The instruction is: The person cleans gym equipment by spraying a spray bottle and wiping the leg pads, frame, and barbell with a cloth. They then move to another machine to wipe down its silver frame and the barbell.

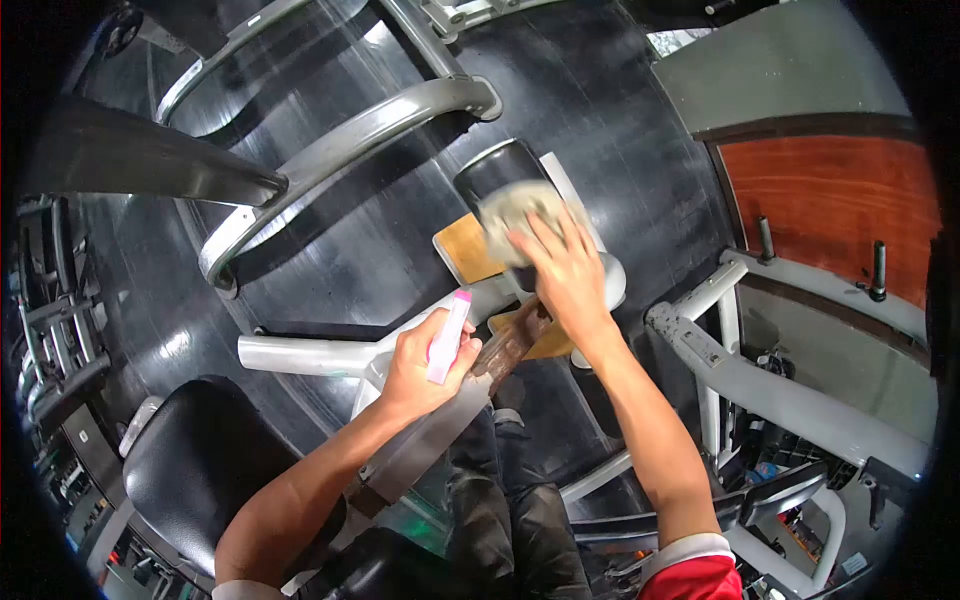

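The head view shows two hands, one cloth, one slim pink-and-white object and one black pad. Just off centre towards 1 o'clock, the right hand lies spread on the cloth, over the pad; the cloth is pale beige, crumpled and blurred, its long axis unclear. Towards 8 o'clock, apart from it, the left hand grips the pink-and-white object, whose axis runs 7 to 1 o'clock, bright pink end towards 1.
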`<state>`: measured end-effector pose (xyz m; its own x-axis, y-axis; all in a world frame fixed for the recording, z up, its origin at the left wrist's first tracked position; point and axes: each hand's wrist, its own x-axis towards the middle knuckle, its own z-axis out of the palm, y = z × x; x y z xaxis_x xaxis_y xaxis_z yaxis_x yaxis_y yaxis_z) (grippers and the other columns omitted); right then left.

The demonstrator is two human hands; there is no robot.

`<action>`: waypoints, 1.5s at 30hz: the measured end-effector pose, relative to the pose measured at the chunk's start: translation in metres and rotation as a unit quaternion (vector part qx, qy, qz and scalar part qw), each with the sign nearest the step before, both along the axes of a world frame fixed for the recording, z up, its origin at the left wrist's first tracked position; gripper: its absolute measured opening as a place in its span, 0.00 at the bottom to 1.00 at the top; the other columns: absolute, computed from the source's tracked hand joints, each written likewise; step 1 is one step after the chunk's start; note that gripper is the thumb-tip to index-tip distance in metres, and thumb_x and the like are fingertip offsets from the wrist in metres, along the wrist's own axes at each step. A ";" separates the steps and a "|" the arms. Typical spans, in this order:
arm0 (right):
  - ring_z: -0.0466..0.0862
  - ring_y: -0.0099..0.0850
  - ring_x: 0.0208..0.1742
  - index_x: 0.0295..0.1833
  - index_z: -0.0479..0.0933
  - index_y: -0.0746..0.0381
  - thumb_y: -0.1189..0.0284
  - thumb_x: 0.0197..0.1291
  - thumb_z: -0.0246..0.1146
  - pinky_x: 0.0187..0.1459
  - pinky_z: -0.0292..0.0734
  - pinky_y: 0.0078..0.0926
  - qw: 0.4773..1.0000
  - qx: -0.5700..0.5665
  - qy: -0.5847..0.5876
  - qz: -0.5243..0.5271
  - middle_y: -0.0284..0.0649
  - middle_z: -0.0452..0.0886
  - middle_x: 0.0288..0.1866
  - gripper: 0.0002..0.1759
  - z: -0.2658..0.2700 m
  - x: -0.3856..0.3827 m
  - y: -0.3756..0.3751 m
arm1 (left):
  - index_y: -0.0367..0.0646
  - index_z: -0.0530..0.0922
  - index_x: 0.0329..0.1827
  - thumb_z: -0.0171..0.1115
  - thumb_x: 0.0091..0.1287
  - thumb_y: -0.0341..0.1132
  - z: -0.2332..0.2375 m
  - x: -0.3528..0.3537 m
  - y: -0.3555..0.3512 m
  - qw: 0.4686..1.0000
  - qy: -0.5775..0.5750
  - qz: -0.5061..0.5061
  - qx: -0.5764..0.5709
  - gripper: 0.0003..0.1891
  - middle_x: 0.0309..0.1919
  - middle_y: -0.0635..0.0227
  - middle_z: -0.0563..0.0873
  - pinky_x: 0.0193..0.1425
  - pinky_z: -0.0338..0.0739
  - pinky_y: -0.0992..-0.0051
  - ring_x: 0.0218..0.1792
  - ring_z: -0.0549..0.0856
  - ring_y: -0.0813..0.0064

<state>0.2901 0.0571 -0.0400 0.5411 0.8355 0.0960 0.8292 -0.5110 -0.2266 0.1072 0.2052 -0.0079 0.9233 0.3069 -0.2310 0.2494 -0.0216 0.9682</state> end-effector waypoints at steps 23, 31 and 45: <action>0.71 0.54 0.67 0.67 0.72 0.49 0.80 0.54 0.64 0.70 0.65 0.53 0.990 0.093 0.065 -0.080 0.43 0.70 0.73 0.33 -0.015 0.033 0.046 | 0.37 0.78 0.39 0.68 0.62 0.27 0.005 0.001 -0.006 1.000 0.008 0.013 0.026 0.07 0.24 0.62 0.83 0.31 0.77 0.75 0.25 0.84 0.75; 0.77 0.54 0.62 0.66 0.73 0.53 0.83 0.52 0.63 0.61 0.77 0.43 0.981 -0.038 0.128 -0.138 0.44 0.75 0.69 0.33 0.017 -0.035 -0.063 | 0.37 0.77 0.41 0.65 0.64 0.25 0.011 -0.001 -0.004 0.998 0.054 -0.006 -0.030 0.06 0.27 0.68 0.82 0.33 0.74 0.78 0.28 0.80 0.83; 0.71 0.53 0.69 0.65 0.74 0.54 0.76 0.56 0.64 0.69 0.65 0.45 0.980 0.078 -0.005 -0.184 0.50 0.74 0.68 0.28 -0.024 0.032 0.086 | 0.37 0.77 0.40 0.66 0.65 0.26 0.005 -0.002 -0.007 1.000 0.008 -0.016 -0.007 0.06 0.25 0.69 0.82 0.31 0.74 0.79 0.27 0.81 0.83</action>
